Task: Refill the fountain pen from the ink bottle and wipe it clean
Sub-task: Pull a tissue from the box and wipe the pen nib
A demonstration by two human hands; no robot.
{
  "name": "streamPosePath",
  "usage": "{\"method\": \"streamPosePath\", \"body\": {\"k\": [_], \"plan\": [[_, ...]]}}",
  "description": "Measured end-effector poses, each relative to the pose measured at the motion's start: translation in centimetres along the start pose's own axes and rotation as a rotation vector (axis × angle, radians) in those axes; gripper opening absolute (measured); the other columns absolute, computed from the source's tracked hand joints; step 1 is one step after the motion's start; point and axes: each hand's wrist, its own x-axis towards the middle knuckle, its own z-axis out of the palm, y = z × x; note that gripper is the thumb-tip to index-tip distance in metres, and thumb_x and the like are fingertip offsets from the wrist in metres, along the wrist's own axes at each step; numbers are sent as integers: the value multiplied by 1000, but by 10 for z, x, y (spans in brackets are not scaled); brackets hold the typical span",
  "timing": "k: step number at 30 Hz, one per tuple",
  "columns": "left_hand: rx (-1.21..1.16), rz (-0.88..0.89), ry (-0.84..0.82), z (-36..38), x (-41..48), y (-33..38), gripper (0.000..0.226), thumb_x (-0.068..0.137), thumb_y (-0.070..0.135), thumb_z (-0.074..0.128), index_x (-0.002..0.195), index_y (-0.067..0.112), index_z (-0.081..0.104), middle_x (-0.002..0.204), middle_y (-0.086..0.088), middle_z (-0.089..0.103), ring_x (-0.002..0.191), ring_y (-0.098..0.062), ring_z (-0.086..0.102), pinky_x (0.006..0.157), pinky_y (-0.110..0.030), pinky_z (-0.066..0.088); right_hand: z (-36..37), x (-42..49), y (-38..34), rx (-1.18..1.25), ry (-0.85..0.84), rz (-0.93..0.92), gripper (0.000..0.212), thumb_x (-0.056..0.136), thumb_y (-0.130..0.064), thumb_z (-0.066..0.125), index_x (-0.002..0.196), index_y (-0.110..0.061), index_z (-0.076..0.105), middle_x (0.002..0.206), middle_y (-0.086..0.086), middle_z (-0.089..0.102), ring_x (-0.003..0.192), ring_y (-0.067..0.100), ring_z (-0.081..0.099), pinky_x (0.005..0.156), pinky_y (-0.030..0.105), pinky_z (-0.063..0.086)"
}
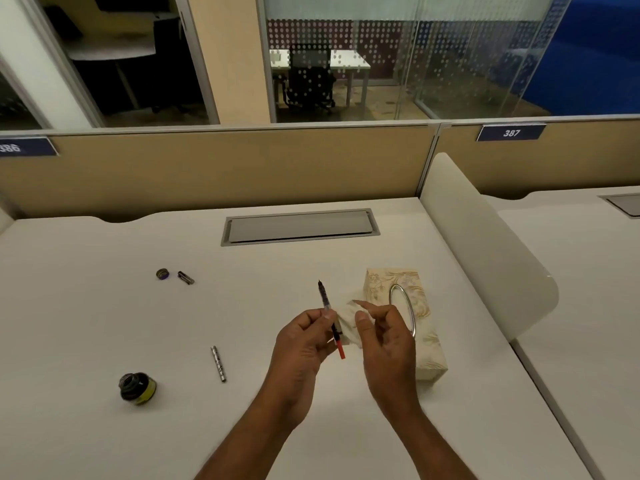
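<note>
My left hand (304,341) pinches the fountain pen's inner section (325,299), nib pointing up and away, its red converter end sticking out below the fingers. My right hand (384,337) holds a crumpled white tissue (348,318) just right of the pen, close to its lower part. The open ink bottle (138,388) with a yellow label stands at the left front of the desk. Its cap (162,274) lies farther back, next to the pen's cap (186,277). The silver pen barrel (219,363) lies between the bottle and my left hand.
A patterned tissue box (426,341) with a metal-ringed opening lies just right of my right hand. A grey cable hatch (299,226) is set into the white desk (104,323) at the back. A rounded white divider (485,244) and a tan partition bound the desk.
</note>
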Motion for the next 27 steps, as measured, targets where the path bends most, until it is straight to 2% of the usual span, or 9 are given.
{"method": "streamPosePath", "body": {"k": [2,5,9,16,21,25,27], "plan": [[-31,-4,-16,-14,-13,7,20,99,17,60,107,4,73,109,-11,80,103,-30,76,87,-33,61,7,-11,-10,1,-37,11,4,97,-23,64,94,-23,66,91,-7,74,87,9,71,71,22,58],[-25,-10,-51,-35,-33,20,24,99,18,60,112,2,71,113,-13,79,107,-31,75,94,-37,58,16,-27,-24,62,-79,51,11,94,-18,67,84,-17,65,76,1,70,72,10,65,64,23,53],[80,26,-34,-62,-58,33,21,99,19,62,107,3,72,109,-15,80,104,-33,76,99,-44,58,29,-48,-43,238,-59,204,16,91,-14,71,78,-6,65,70,5,65,70,15,58,69,31,50],[190,72,23,-100,-101,46,17,96,21,67,98,7,77,103,-10,80,101,-26,76,95,-45,60,51,-91,-72,431,-110,406,17,89,-11,72,73,-10,65,79,7,66,80,19,64,83,37,52],[212,73,35,-115,-130,49,11,92,16,71,91,7,78,96,-9,81,98,-26,77,89,-42,63,63,-115,-85,599,-154,543,18,89,-8,70,72,-12,66,78,6,68,73,17,64,75,31,51],[218,61,63,-125,-145,51,12,90,15,74,92,4,77,95,-9,82,92,-25,79,88,-46,63,69,-127,-91,694,-184,623,6,85,-9,72,81,-7,69,87,13,71,82,25,64,82,38,52],[219,62,77,-129,-150,53,13,89,15,75,92,2,76,94,-10,82,90,-26,79,88,-46,63,71,-132,-93,726,-193,644,8,82,-10,73,86,-4,70,91,16,70,82,26,65,81,37,53]]}}
